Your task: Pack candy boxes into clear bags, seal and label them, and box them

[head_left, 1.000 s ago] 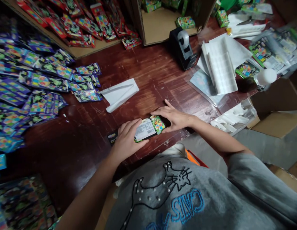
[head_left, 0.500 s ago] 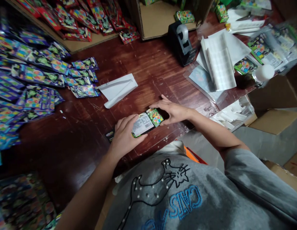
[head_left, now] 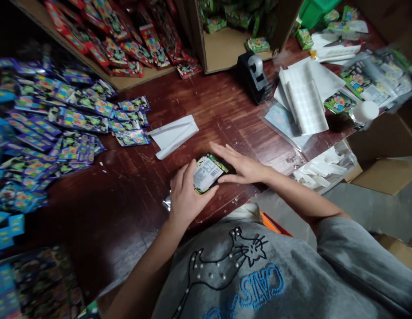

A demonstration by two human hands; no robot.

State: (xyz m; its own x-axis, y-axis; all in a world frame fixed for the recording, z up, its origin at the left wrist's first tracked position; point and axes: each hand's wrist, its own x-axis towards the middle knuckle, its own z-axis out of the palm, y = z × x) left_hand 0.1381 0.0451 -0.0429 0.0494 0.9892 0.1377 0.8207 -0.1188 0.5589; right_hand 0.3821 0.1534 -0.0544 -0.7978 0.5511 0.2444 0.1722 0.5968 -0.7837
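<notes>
Near the table's front edge, a flat black-and-green packet (head_left: 206,175) lies with its pale printed panel and barcode facing up. My left hand (head_left: 189,195) grips it from the left, thumb along the near edge and fingers over the far left part. At the packet's right end, a narrow strip of a small green printed box (head_left: 220,164) shows; the remainder is hidden. My right hand (head_left: 241,166) is beside that end, fingers stretched out and thumb apart, its palm facing the box. A shiny silvery bit (head_left: 167,203) peeks out left of my left hand.
A folded white paper (head_left: 174,136) lies beyond my hands. Purple sachets (head_left: 82,119) heap up at left; red sachets (head_left: 126,46) fill a carton behind. A tape dispenser (head_left: 255,77), paper sheets (head_left: 305,99) and a white-capped bottle (head_left: 365,113) stand along the right side.
The green box has moved left, so that only a strip shows at the packet's end. My right hand's fingers have straightened. The camera view has shifted slightly.
</notes>
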